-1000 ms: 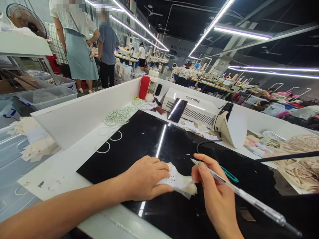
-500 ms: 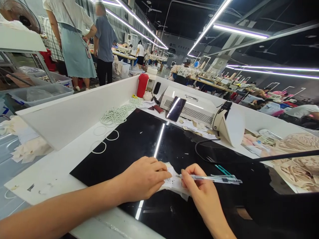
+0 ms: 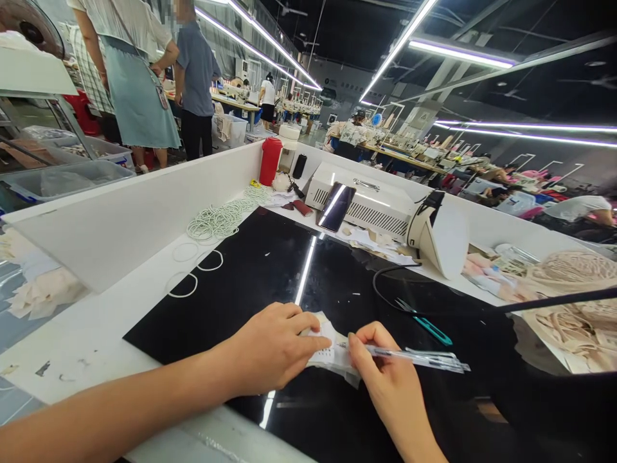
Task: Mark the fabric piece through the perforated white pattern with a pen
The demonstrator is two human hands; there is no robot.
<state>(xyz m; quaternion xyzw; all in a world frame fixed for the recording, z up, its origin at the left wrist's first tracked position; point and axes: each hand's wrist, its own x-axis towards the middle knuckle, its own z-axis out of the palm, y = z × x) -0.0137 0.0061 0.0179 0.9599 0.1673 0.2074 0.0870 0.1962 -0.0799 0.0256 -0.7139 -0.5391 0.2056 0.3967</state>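
Note:
My right hand (image 3: 388,376) grips a clear plastic pen (image 3: 414,358), its tip over a small white piece with dark printed marks (image 3: 322,355). My left hand (image 3: 277,347) is bent over the left side of this piece, fingers closed on it and holding it against the glossy black tabletop (image 3: 231,296). Whether the piece is paper or cloth I cannot tell; pale layers show beneath it, and part is hidden under my fingers. Just beyond the pen lies a pair of teal-handled thread snips (image 3: 431,329).
Pale green elastic loops (image 3: 212,222) lie at the left. A red tumbler (image 3: 270,161), a phone (image 3: 337,207) and a white vented machine (image 3: 380,199) stand along the back wall. A black cable (image 3: 544,302) crosses at the right, near beige straps (image 3: 573,321). Several people are beyond the partition.
The view has shifted slightly. My right hand has tilted the pen's back end a little downward, exposing more of the snips. My left hand remains on the white piece.

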